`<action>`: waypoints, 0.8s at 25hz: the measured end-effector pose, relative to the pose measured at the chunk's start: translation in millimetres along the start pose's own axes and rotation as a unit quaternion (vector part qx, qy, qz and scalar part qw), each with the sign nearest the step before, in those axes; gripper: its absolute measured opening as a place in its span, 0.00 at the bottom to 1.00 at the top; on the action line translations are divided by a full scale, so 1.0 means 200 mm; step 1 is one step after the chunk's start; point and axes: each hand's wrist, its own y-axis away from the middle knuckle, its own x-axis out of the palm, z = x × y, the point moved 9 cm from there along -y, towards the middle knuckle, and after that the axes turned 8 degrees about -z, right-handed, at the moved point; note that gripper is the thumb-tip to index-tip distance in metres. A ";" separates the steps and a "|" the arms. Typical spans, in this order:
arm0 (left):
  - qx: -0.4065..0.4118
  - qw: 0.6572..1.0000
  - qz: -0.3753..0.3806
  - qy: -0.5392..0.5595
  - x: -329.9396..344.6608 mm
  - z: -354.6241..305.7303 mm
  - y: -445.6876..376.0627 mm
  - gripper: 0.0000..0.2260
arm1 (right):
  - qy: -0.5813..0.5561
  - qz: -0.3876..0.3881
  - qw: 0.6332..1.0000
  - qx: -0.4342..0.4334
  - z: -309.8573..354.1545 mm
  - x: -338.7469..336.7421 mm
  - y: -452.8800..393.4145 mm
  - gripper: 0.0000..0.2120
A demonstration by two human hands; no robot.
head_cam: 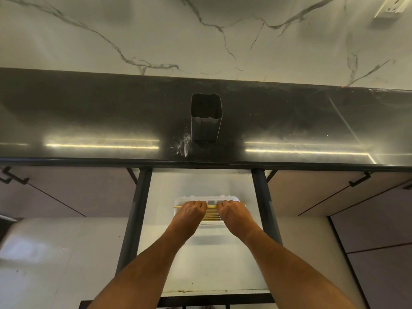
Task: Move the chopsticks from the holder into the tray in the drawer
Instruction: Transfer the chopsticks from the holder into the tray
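A dark square holder stands upright on the black counter, and nothing shows inside it. Below the counter a white drawer is pulled out. A clear plastic tray sits at its far end. Several pale wooden chopsticks lie side by side across the tray. My left hand and my right hand are both curled over the tray, fingers down on the topmost chopsticks, whose tip sticks out past the left hand. The hands cover both ends of the tray.
The black counter spans the view under a white marbled wall with a socket at top right. Dark drawer rails flank the drawer. Cabinet fronts with black handles sit on both sides.
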 end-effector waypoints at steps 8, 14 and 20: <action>-0.029 0.999 0.039 -0.008 0.27 0.06 -0.04 0.11 | -0.103 -0.011 0.992 0.075 -0.06 0.23 -0.04 0.11; -0.049 0.996 0.066 0.017 0.41 0.12 -0.10 0.07 | -0.131 0.025 0.990 0.046 -0.06 0.35 -0.12 0.11; -0.069 0.995 0.061 0.030 0.43 0.15 -0.15 0.10 | -0.150 0.042 0.986 0.053 -0.07 0.41 -0.17 0.10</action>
